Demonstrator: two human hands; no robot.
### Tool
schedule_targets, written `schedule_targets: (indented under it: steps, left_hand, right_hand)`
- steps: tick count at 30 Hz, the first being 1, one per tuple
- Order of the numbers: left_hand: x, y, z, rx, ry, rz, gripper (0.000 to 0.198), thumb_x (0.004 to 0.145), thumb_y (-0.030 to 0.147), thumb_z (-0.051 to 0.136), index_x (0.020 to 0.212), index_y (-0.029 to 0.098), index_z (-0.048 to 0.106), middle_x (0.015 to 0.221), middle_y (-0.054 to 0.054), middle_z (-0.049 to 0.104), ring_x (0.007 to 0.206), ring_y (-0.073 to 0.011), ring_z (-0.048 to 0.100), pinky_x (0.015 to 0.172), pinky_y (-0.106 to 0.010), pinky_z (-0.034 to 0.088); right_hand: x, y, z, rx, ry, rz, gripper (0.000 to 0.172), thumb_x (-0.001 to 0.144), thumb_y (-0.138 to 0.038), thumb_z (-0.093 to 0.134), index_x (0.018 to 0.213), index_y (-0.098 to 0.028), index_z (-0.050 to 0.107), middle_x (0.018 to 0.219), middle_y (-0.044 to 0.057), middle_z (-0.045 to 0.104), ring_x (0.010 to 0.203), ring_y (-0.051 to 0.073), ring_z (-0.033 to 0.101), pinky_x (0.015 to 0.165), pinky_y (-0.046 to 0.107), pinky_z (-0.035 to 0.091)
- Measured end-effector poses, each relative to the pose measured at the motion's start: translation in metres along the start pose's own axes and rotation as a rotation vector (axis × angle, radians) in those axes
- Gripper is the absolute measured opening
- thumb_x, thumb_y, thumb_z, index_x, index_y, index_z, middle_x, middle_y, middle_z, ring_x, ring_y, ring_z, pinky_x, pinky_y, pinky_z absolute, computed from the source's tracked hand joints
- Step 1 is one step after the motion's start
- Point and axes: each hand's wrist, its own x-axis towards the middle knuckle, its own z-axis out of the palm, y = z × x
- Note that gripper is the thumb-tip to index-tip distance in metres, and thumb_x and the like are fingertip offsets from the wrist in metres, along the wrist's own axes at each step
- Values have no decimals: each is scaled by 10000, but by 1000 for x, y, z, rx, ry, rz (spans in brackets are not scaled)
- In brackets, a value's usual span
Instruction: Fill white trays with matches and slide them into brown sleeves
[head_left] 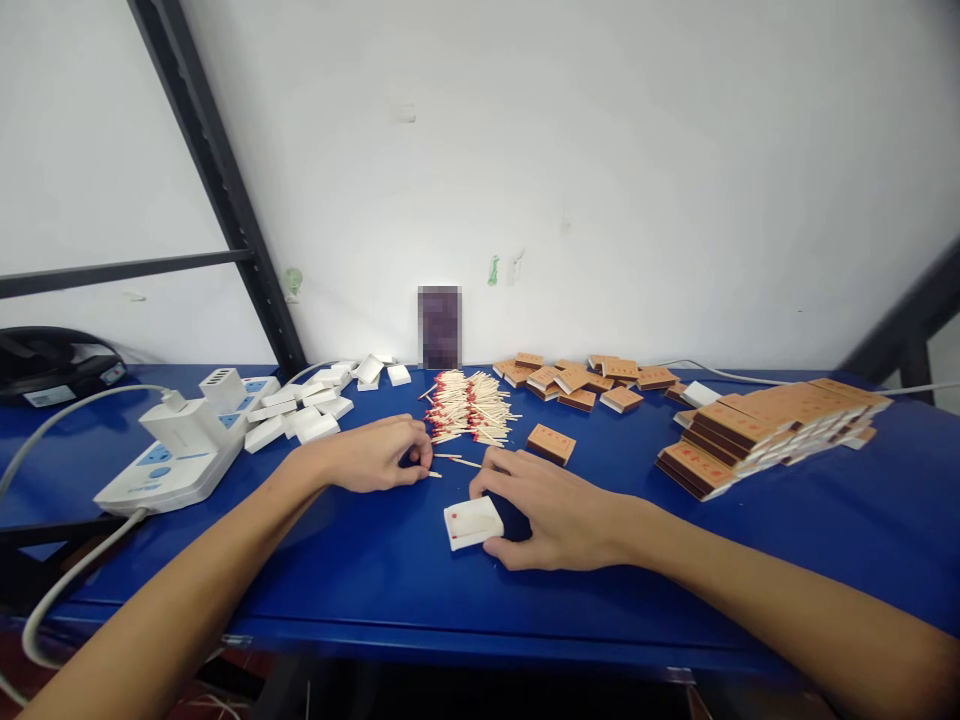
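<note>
Blue tabletop (375, 590), glossy, pushed up against a white wall (637, 180) with a few scuffs and flaky green marks. Dark metal frame (217, 170) rises on the left; another dark strut slants at the far right. Black round object (56, 365) at the left rear, a blurred dark rectangle (440, 330) upright at the wall. White power strip (180, 470) on the left with plugs in it, pale cable (64, 570) looping off the front edge. White trays (319, 400) jumbled behind the left forearm; match heap (469, 405) at centre, red heads showing; brown matchboxes (574, 378) scattered right of it, neat stack (772, 430) farther right. Left hand (394, 455): fingers curled close together beside loose matches (450, 458); cannot tell whether they pinch one. Right hand (551, 510): thumb and forefinger apart, gripping the right end of a white tray (472, 522), which lies near the front, a few matches inside.
</note>
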Motion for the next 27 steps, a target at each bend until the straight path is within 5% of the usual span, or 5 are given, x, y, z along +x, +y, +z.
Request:
schedule_targets:
  steps: [4, 10, 27]
  left_hand:
    - [-4, 7, -3, 0, -50, -79, 91, 762, 235, 621, 836, 197, 657, 867, -8, 654, 856, -174, 562, 730, -249, 418]
    - [-6, 14, -9, 10, -151, -185, 119, 665, 188, 625, 772, 200, 676, 726, 16, 658, 717, -158, 591, 593, -227, 416]
    - [1, 36, -3, 250, -85, -105, 96, 641, 104, 547, 694, 184, 555, 757, -15, 629, 769, -185, 578, 621, -259, 397]
  right_hand:
    - [0, 2, 7, 60, 24, 40, 397, 784, -457, 675, 1069, -208, 556, 1022, 38, 544, 843, 190, 514, 731, 322, 419]
    - [-2, 2, 16, 48, 98, 47, 304, 786, -379, 654, 1002, -200, 539, 1003, 39, 545, 861, 197, 508, 752, 336, 420]
    - [0, 2, 19, -12, 154, 34, 315, 790, -432, 654, 964, -191, 548, 948, 31, 559, 821, 193, 503, 737, 336, 404]
